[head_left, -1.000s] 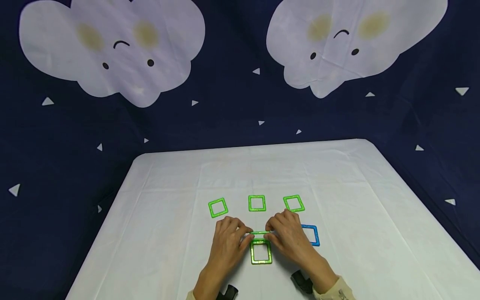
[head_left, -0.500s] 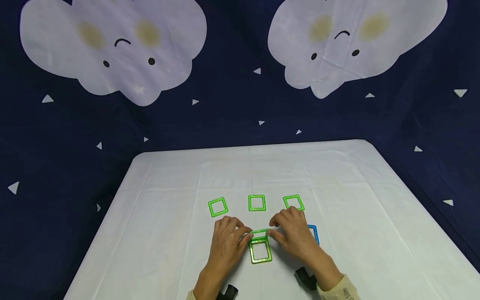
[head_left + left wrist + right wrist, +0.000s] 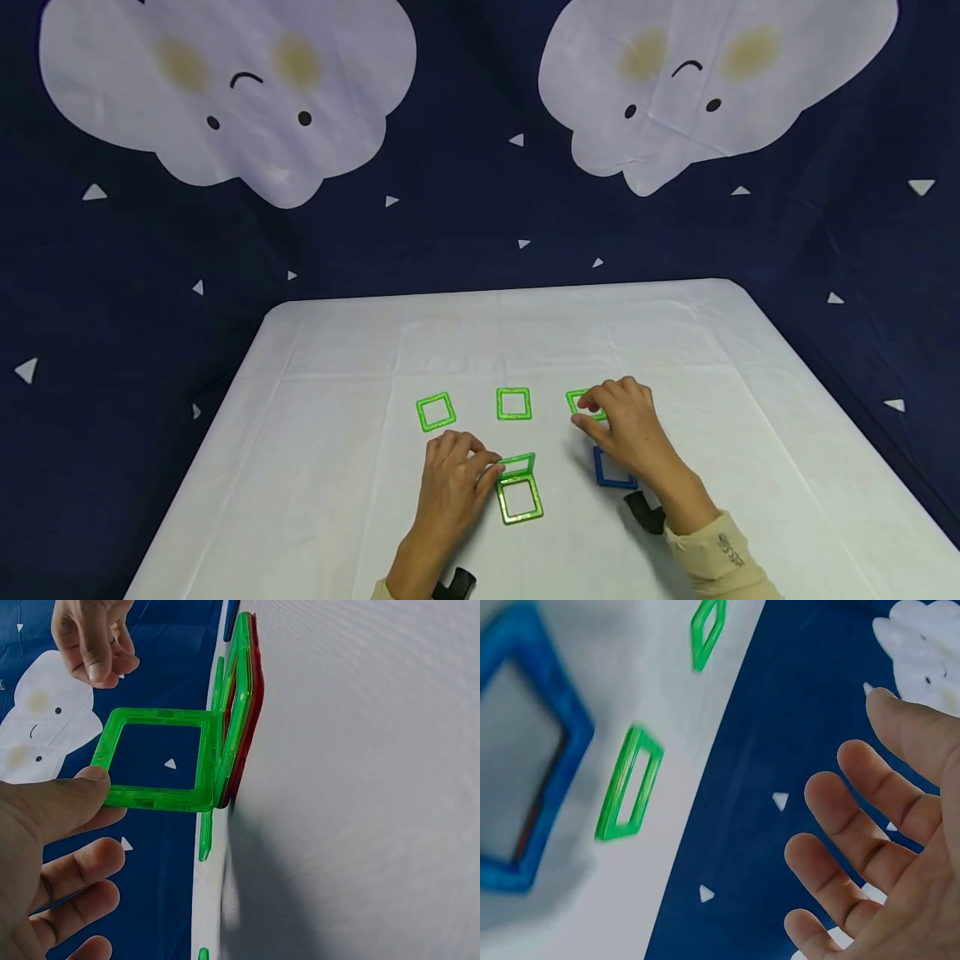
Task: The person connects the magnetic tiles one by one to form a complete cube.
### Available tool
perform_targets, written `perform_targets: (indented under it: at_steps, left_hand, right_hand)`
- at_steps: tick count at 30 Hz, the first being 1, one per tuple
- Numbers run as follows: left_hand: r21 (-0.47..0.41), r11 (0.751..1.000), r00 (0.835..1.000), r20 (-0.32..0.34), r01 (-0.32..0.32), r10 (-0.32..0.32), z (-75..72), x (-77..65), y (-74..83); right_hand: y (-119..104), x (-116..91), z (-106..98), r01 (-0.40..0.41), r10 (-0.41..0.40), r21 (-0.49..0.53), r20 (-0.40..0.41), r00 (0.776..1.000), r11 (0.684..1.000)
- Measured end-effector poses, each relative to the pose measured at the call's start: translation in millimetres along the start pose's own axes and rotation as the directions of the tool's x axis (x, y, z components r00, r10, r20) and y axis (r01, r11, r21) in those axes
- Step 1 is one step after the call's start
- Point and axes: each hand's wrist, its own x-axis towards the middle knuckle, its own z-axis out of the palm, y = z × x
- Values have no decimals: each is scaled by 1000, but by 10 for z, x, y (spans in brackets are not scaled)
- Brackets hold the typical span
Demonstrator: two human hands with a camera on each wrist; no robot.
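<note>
My left hand [image 3: 453, 487] pinches a corner of a green square magnetic tile [image 3: 154, 799] between thumb and index finger; its other fingers are spread. That tile stands up from the far edge of a flat green square tile [image 3: 523, 518], and a red tile [image 3: 255, 682] shows directly under the flat one in the left wrist view. My right hand [image 3: 626, 421] holds nothing, its fingers loosely bent and apart. It hovers beyond a blue square tile [image 3: 617, 483] and overlaps a green tile [image 3: 572, 402] at the back right in the head view.
Farther back lie two more green square tiles, one at left [image 3: 422, 417] and one in the middle [image 3: 513, 416]. Black devices [image 3: 456, 585] hang at both wrists. A white cloth covers the table [image 3: 337, 467]; a dark blue cloud-print backdrop [image 3: 465, 167] rises behind.
My right hand has let go of the upright green tile and moved right and away from me, uncovering the blue tile. The left hand keeps its pinch; the upright tile has turned slightly.
</note>
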Motion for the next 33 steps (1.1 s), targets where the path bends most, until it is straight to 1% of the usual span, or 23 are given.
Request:
perform_targets:
  at_steps: [6,12,16,20,25,33]
  left_hand:
    - [-2,1000,1000,4,30,-30,-10,-10,9]
    - [7,999,999,-3,47,-47,-14,-17,17]
    - [15,999,999,-11,49,-49,-18,-20,22]
    - [29,998,999,-25,47,-46,-12,-29,26]
    - [35,998,998,-37,45,-44,-12,-37,33]
    - [33,997,997,-36,63,-61,-33,-58,43]
  right_hand:
    - [194,61,-21,-72,73,-27,59,996,997]
    - [333,100,15,-145,151,-51,150,977,988]
    - [396,126,46,-172,181,-65,191,965,983]
    - [457,150,75,-181,196,-84,229,953,980]
    - [550,171,121,-197,221,-110,288,932,974]
    - [662,198,195,-233,264,-127,381,886,964]
